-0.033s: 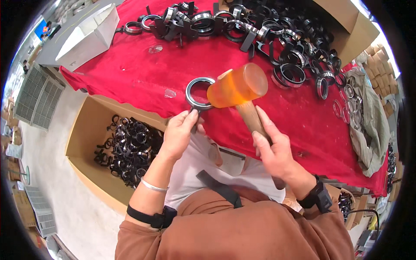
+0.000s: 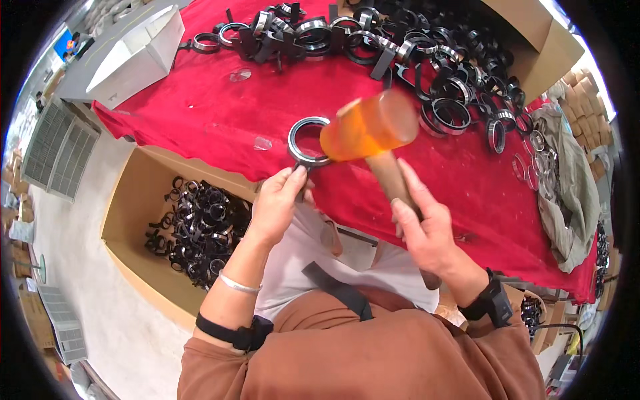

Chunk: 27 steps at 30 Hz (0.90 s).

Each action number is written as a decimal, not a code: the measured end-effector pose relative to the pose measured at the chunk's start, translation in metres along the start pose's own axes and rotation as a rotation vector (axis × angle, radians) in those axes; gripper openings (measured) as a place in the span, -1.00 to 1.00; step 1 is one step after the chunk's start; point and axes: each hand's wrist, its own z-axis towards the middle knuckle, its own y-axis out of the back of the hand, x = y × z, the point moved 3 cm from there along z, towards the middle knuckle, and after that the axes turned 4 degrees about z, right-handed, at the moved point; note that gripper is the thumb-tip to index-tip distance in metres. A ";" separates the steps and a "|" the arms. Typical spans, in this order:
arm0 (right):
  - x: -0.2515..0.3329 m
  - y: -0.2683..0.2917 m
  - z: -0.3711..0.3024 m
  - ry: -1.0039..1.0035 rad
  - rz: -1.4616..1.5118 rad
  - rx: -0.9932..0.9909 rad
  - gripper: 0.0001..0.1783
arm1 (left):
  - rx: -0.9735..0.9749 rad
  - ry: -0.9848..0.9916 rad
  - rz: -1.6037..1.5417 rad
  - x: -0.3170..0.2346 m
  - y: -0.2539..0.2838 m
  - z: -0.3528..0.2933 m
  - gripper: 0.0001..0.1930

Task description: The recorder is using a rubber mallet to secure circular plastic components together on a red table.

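Observation:
My left hand (image 2: pixel 281 201) is closed on the short stem of a black ring part (image 2: pixel 292 143), pinching it between thumb and fingers. A silvery metal ring lines its opening, and it lies at the near edge of the red-covered table. In my right hand (image 2: pixel 427 232) is a mallet (image 2: pixel 370 128), gripped round its wooden handle. Its amber, see-through head is smeared by motion and covers the right side of the ring part. Whether the head touches the ring cannot be made out.
Many similar ring parts (image 2: pixel 450 115) are heaped across the table's far side. A cardboard box (image 2: pixel 130 220) of smaller ring parts stands below at left. A white tray (image 2: pixel 137 63) sits at the far left; loose thin rings (image 2: pixel 533 170) and a grey-green cloth (image 2: pixel 567 200) lie at right.
The mallet head has shifted slightly up and to the right and is more blurred. My right hand has moved a little right. The ring part has barely moved.

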 end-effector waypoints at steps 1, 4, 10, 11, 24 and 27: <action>0.005 -0.001 0.002 0.212 0.003 -0.030 -0.38 | -0.024 0.005 -0.019 0.000 -0.002 0.002 -0.68; 0.034 0.004 0.005 0.654 -0.092 -0.247 -0.37 | -0.030 -0.001 -0.053 0.003 0.000 0.002 -0.72; -0.016 -0.025 -0.013 0.583 -0.416 -0.146 -0.34 | -0.036 -0.049 0.008 0.006 -0.006 0.004 -0.67; -0.020 -0.025 -0.016 0.506 -0.370 -0.118 -0.33 | -0.042 -0.047 0.003 0.006 -0.004 0.004 -0.67; -0.004 0.005 -0.013 0.286 -0.240 0.037 -0.43 | -0.045 0.023 -0.040 0.005 -0.009 0.000 -0.69; 0.031 0.013 0.009 0.334 -0.136 -0.048 -0.41 | -0.100 0.037 -0.053 0.007 -0.008 0.003 -0.69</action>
